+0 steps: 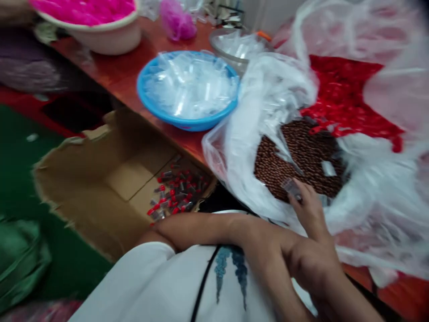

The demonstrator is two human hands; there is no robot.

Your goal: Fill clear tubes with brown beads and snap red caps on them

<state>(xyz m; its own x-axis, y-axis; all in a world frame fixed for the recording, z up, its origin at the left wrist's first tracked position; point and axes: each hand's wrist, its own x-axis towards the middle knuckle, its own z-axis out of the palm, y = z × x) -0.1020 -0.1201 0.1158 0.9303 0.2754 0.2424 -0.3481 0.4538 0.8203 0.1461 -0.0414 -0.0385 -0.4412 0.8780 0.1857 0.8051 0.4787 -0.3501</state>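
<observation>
My right hand (311, 214) pinches a small clear plastic vial (291, 188) at the near edge of a heap of small brown pellets (310, 147). A few dark bits seem to show in the vial, but blur hides its contents. The pellets lie in an opened white plastic bag (241, 147), with another clear vial (328, 168) resting on them. My left arm crosses in front of my white shirt, and my left hand (268, 250) overlaps the right hand and wrist. Its fingers cannot be made out.
Red caps (348, 98) lie in plastic behind the pellets. A blue basin (187, 123) holds clear vials. Red-capped vials (174, 192) lie in a cardboard box (77, 179) below the table (124, 80). A white basin (103, 40) holds pink pieces; another person's arm (15, 13) shows beside it.
</observation>
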